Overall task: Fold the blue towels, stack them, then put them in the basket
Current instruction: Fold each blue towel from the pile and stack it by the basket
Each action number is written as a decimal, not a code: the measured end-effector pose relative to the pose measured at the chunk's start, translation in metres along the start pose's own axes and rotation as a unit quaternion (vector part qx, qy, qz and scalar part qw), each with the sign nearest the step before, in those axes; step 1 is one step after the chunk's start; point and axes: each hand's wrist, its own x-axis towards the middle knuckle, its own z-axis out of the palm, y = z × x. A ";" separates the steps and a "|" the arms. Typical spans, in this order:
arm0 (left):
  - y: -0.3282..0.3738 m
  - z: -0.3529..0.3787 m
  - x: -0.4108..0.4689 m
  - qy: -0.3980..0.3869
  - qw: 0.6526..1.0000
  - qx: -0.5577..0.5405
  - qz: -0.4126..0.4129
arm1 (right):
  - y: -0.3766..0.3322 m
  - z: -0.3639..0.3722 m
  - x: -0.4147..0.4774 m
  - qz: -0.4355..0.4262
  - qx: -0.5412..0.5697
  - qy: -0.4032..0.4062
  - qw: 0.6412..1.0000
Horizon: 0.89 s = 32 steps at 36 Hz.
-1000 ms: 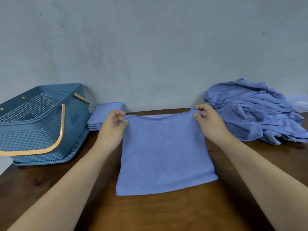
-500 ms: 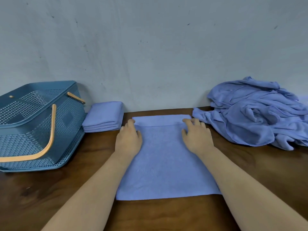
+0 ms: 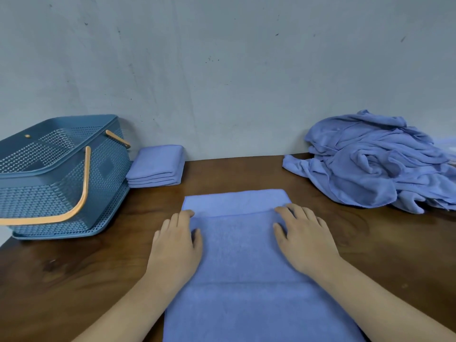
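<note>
Basket point(image 3: 61, 183) and folded stack point(image 3: 158, 166) at the table's point(image 3: 394, 255) far-left edge; mid-table, my left hand point(image 3: 176, 243), fingers straight, presses the towel point(image 3: 237, 255), long axis running away from me; my right hand point(image 3: 304, 240) lies flat likewise, both equally near its flap edge.

Near edge of spread towel point(image 3: 237, 255) runs below frame; you can't see it. Frame cuts basket point(image 3: 49, 193) at left, crumpled pile point(image 3: 370, 169) at right.
</note>
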 end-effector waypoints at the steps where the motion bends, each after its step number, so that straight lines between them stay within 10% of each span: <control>1: 0.000 -0.002 -0.002 -0.006 1.000 -0.004 -0.003 | 0.000 -0.001 -0.004 0.000 0.001 -0.001 1.000; 12: -0.019 -0.022 0.054 -0.100 0.978 -0.166 -0.080 | 0.015 -0.023 0.054 -0.066 0.074 -0.070 0.993; 20: -0.051 -0.003 0.090 -0.149 0.984 -0.038 0.085 | 0.031 0.002 0.081 -0.115 0.087 -0.160 0.976; 32: -0.049 -0.010 0.082 0.002 0.993 -0.089 0.071 | 0.048 -0.007 0.076 -0.151 0.196 -0.020 0.969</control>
